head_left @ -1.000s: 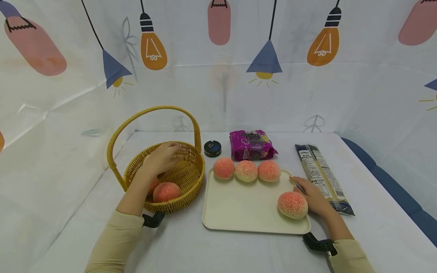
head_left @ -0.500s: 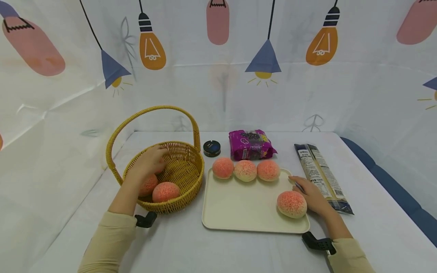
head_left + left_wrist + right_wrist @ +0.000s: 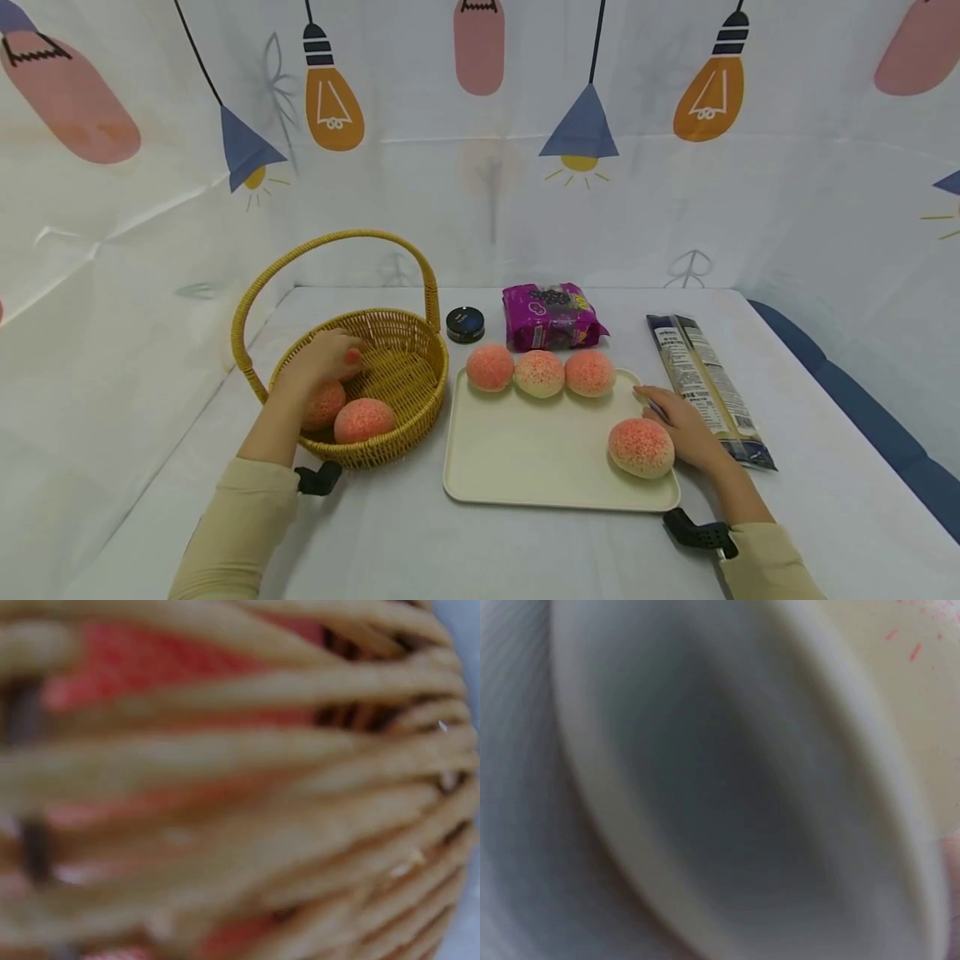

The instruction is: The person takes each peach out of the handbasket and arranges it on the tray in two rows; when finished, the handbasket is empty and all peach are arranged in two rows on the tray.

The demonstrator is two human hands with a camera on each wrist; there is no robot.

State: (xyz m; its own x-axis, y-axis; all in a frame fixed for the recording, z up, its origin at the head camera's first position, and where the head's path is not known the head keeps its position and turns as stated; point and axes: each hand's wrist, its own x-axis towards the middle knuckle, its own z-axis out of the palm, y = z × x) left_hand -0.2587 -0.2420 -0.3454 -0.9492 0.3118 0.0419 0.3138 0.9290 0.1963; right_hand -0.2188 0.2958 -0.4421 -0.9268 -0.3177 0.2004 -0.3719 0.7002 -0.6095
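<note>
My left hand (image 3: 318, 360) is inside the yellow wicker basket (image 3: 431, 400), its fingers curled over a pink peach (image 3: 352, 357), mostly hidden by the hand. Two more peaches lie in the basket, one partly behind my wrist (image 3: 326, 405) and another at the front (image 3: 364, 421). The left wrist view is filled by blurred basket weave (image 3: 225, 757), with pink showing through the gaps. My right hand (image 3: 686, 429) grips the right edge of the cream tray (image 3: 540, 467), beside a large speckled peach (image 3: 641, 448). In the right wrist view the tray rim (image 3: 855, 712) looms close and blurred.
Three peaches (image 3: 540, 373) line the tray's back edge. Behind them lie a purple snack packet (image 3: 553, 318) and a round black tin (image 3: 465, 324). A long flat noodle-like packet (image 3: 708, 387) is right of the tray. The basket's tall handle (image 3: 360, 234) arches over it.
My left hand has moved left and down within the basket and closed over a peach at its left side. The right hand keeps its place at the tray edge.
</note>
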